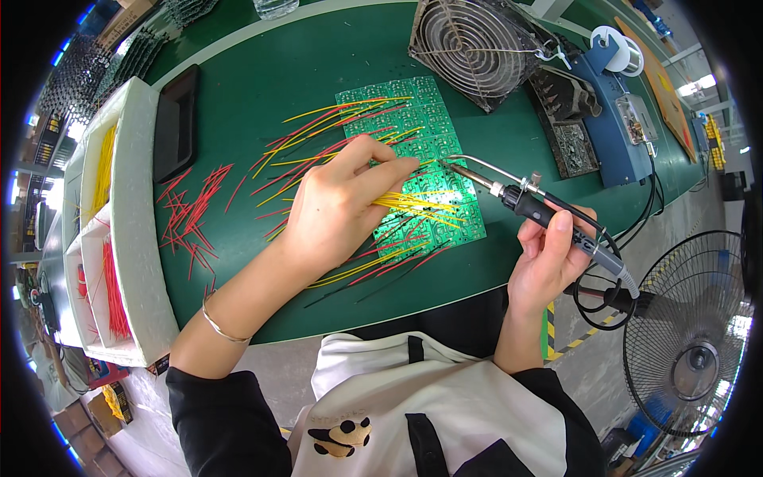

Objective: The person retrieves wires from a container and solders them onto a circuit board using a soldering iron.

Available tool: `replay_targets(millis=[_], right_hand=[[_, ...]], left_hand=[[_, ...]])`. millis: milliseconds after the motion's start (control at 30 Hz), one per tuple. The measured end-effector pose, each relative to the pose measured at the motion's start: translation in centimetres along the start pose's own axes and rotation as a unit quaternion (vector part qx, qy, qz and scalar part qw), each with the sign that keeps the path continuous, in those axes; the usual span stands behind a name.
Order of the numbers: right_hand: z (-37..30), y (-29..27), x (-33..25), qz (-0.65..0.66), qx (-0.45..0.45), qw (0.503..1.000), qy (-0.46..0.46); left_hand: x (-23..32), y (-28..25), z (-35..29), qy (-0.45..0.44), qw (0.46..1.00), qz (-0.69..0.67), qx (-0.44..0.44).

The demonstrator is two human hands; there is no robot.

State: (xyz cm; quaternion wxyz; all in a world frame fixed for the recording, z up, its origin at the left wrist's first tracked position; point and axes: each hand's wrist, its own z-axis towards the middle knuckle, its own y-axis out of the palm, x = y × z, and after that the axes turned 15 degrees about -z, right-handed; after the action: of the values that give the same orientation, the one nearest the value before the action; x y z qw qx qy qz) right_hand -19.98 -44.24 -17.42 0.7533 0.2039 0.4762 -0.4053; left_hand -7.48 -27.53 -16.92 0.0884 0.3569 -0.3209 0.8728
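My right hand (548, 258) grips a black soldering iron (532, 208) with a thin metal feed tube along its side. The iron's tip meets the green circuit board panel (469, 211) near its right edge. Over the panel, my left hand (342, 199) is closed on a bundle of yellow wires (425, 205), whose ends fan out to the right. Its thumb and forefinger pinch close to the iron's tip; a wire end seems to be between them. Red and yellow wires (318, 123) lie across the panel's upper part, and red, yellow and black ones lie below my left hand.
Loose red wires (195, 211) lie left on the green table (262, 79), beside a black tray (176, 123). A white foam box (147, 278) holds yellow and red wires. At the back stands a fume fan (473, 48); right of it is a blue solder feeder (612, 111). A floor fan (691, 358) stands right.
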Motion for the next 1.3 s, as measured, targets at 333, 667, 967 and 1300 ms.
replay_targets(millis=[333,667,967,1300], right_hand=[[0.2,0.1,0.0,-0.004,0.029,0.999,0.031],[0.3,-0.5,0.0,0.077,0.042,0.994,0.057],[0.3,-0.9,0.2,0.13,0.059,0.989,0.034],[0.0,-1.0,0.0,0.139,0.05,0.988,0.053]], left_hand=[[-0.1,0.0,-0.1,-0.002,1.0,-0.006,0.004],[0.9,-2.7,1.5,0.187,0.965,0.182,0.025],[3.1,0.0,-0.3,0.04,0.977,0.139,-0.156],[2.7,-0.9,-0.1,0.025,0.989,0.108,-0.093]])
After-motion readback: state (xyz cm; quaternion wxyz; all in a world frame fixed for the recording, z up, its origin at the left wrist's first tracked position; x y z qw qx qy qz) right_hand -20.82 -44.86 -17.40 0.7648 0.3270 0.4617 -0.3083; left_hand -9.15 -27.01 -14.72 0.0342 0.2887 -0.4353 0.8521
